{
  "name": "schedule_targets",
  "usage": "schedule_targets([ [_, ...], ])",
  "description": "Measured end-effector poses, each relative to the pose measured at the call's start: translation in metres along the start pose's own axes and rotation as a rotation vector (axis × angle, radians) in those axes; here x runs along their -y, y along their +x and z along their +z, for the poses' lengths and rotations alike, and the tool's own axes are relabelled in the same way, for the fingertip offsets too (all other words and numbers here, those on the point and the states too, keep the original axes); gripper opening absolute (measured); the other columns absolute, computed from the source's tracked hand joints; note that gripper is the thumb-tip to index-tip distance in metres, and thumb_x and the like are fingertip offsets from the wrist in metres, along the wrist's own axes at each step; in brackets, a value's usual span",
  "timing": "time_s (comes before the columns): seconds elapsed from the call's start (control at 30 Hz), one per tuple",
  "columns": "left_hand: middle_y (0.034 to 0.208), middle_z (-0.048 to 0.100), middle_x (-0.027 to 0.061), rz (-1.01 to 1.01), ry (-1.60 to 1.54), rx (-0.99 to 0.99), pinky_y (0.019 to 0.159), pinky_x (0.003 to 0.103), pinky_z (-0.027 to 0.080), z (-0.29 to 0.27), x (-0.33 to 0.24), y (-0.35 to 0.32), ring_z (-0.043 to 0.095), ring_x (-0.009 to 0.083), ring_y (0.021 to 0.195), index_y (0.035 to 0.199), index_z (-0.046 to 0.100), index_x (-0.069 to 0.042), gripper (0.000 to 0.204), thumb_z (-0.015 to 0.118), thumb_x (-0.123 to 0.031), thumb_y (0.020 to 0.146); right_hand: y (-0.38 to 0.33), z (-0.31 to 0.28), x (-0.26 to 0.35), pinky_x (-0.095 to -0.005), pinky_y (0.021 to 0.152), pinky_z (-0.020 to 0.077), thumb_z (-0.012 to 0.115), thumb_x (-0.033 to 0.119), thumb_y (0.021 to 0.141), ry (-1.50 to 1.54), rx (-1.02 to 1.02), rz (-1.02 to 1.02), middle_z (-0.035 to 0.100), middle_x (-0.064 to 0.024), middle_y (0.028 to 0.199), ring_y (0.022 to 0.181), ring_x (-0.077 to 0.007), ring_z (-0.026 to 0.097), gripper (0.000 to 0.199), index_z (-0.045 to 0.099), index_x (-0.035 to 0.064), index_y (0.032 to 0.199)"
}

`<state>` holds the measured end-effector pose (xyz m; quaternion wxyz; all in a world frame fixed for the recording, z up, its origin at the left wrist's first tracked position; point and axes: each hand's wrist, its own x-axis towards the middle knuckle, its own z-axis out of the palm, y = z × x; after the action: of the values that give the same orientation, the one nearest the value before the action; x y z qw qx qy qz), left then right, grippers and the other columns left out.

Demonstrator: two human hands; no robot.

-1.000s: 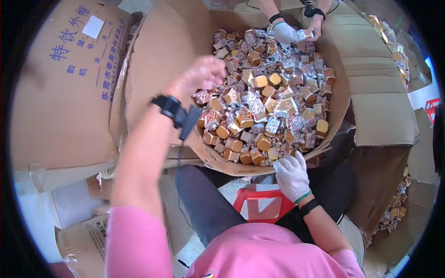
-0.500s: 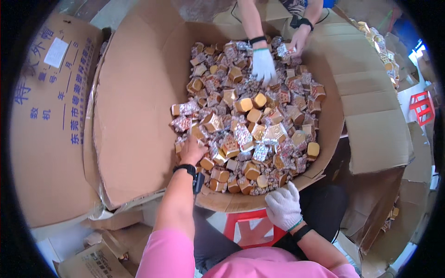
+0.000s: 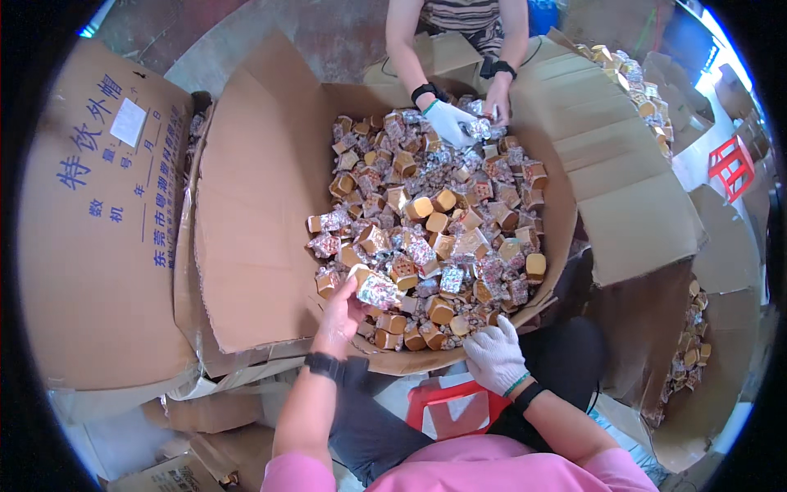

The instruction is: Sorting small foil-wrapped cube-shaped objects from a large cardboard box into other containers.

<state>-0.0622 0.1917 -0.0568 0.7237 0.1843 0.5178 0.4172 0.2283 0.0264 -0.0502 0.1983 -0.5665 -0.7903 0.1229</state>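
My bare left hand point(image 3: 341, 318) pinches a block-shaped piece with a shiny silvery side point(image 3: 378, 290) between thumb and fingers, raised over the near left part of a big open cardboard box point(image 3: 254, 205). Inside the box lies a heap of similar gold and silvery pieces point(image 3: 459, 246), several with smooth gold tops. At the box's near rim is my right hand point(image 3: 494, 359), in a white knitted glove, its fingers bent over the cardboard edge. Their undersides are hidden.
Across the box, a co-worker's gloved hand point(image 3: 449, 123) and bare hand point(image 3: 497, 102) handle a silvery piece. A large printed carton point(image 3: 98, 271) stands at the left. More pieces point(image 3: 687, 353) fill a box at the right. Red stools point(image 3: 731, 168) show farther off.
My left hand has come up out of the heap with a piece in it. The co-worker's two hands have drawn together. The view has shifted somewhat; my right hand remains at the rim.
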Motion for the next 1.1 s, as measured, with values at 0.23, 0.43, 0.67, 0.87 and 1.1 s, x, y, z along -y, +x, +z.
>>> schedule_targets([
  [0.23, 0.128, 0.054, 0.0118, 0.032, -0.352, 0.396, 0.086, 0.044, 0.051, 0.040, 0.037, -0.089, 0.053, 0.0302, 0.116, 0.131, 0.046, -0.007, 0.051, 0.066, -0.020, 0.085, 0.002, -0.025, 0.009, -0.0408, 0.096, 0.0388, 0.063, 0.025, 0.081, 0.630, 0.024, 0.236, 0.065, -0.0074, 0.081, 0.085, -0.0258, 0.061, 0.019, 0.065, 0.0068, 0.087],
  [0.43, 0.131, 0.052, 0.0070, 0.103, -0.160, 0.404, 0.097, 0.045, 0.045, 0.065, 0.054, -0.141, 0.051, 0.0260, 0.119, 0.136, 0.042, -0.013, 0.060, 0.068, -0.021, 0.083, 0.012, -0.064, 0.061, -0.0262, 0.058, 0.0445, 0.056, 0.034, 0.094, 1.505, 0.188, 0.666, 0.062, -0.0030, 0.076, 0.063, -0.0120, 0.058, 0.031, 0.061, 0.0033, 0.093],
  [0.67, 0.110, 0.062, 0.0097, 0.072, 0.041, 0.238, 0.092, 0.041, 0.048, 0.039, 0.064, -0.146, 0.061, 0.0230, 0.103, 0.113, 0.054, -0.008, 0.030, 0.053, -0.030, 0.093, -0.001, -0.058, 0.085, -0.0403, 0.071, 0.0477, 0.050, 0.045, 0.090, 0.782, 0.242, 0.475, 0.063, -0.0213, 0.079, 0.078, -0.0362, 0.063, 0.046, 0.064, 0.0015, 0.091],
  [0.87, 0.096, 0.066, 0.0142, -0.048, 0.015, 0.082, 0.075, 0.044, 0.055, 0.035, 0.085, -0.135, 0.067, 0.0273, 0.085, 0.106, 0.056, -0.008, 0.034, 0.050, -0.039, 0.093, 0.001, -0.053, 0.096, -0.0395, 0.071, 0.0479, 0.053, 0.055, 0.086, 0.767, 0.355, 0.527, 0.064, -0.0210, 0.078, 0.078, -0.0339, 0.064, 0.056, 0.066, 0.0004, 0.092],
  [1.1, 0.092, 0.066, 0.0103, -0.163, -0.061, 0.002, 0.061, 0.045, 0.057, 0.036, 0.103, -0.123, 0.067, 0.0265, 0.076, 0.102, 0.060, -0.009, 0.035, 0.050, -0.039, 0.087, 0.011, -0.050, 0.096, -0.0294, 0.048, 0.0450, 0.059, 0.038, 0.089, 1.206, 0.335, 0.786, 0.059, -0.0063, 0.067, 0.054, -0.0144, 0.056, 0.041, 0.063, -0.0035, 0.086],
])
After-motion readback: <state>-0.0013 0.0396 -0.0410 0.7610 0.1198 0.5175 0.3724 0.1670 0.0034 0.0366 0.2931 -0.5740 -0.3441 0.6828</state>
